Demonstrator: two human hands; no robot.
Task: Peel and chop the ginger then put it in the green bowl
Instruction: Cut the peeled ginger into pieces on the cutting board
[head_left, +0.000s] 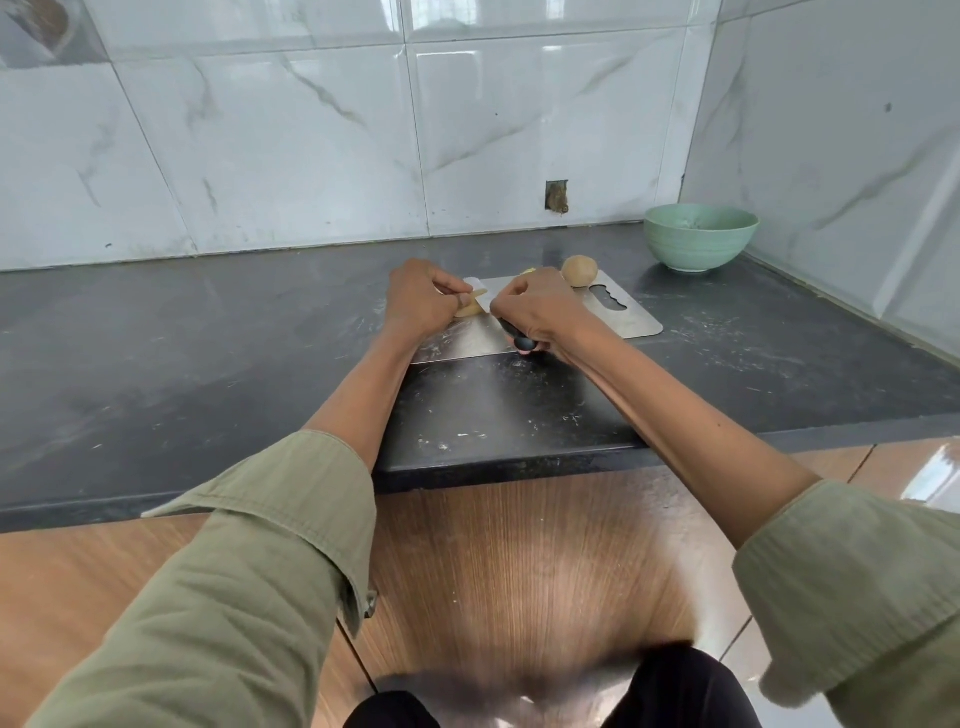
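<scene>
Dark counter (208, 332), left hand (418, 301) pinching ginger (470, 309), right hand (540, 312) gripping knife (514, 335), possibly mid-cut, green bowl (698, 236) nearby

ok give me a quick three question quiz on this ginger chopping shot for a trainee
1. True or false: the left hand holds a pale ginger piece down on the shiny steel cutting board.
2. What does the right hand grip? A) a spoon B) a black-handled knife C) a peeler
3. Fill in: the round pale green bowl sits in the far ____ corner of the dark stone counter.

Key
1. True.
2. B. The blade lies against the ginger piece.
3. Right. A second tan unpeeled ginger lump rests at the board's far edge, nearer the bowl.
</scene>
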